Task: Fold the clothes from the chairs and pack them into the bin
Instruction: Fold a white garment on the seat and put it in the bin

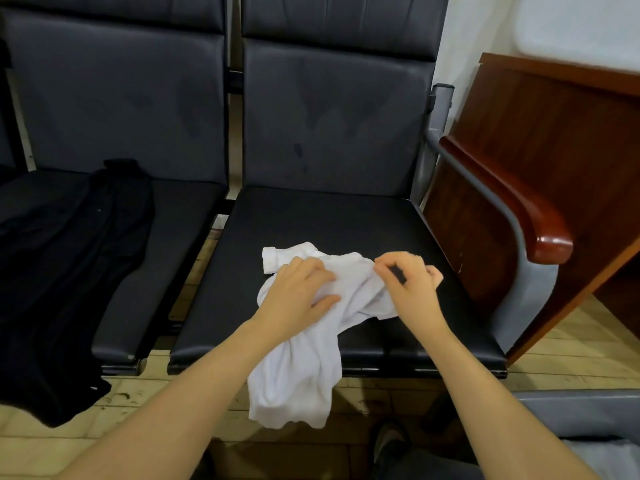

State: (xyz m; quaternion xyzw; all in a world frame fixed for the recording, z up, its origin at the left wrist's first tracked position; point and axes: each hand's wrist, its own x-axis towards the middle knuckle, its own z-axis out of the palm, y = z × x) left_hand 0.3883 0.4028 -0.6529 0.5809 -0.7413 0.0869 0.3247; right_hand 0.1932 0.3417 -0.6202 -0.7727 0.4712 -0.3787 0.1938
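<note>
A crumpled white garment [298, 368] lies on the right chair's black seat [311, 216], its lower part hanging over the seat's front edge. My left hand [299, 292] rests on the garment's middle with fingers spread and thumb out. My right hand [408, 278] is at the garment's right end, thumb and forefinger pinching the cloth's upper edge. A black garment [69, 271] is draped over the left chair's seat and hangs down toward the floor.
A grey metal armrest with a red-brown wooden cap [540, 230] borders the right chair. A wooden desk [554, 133] stands right of it. A grey bin edge [581, 403] shows at the lower right. My shoe [391, 445] is on the wooden floor.
</note>
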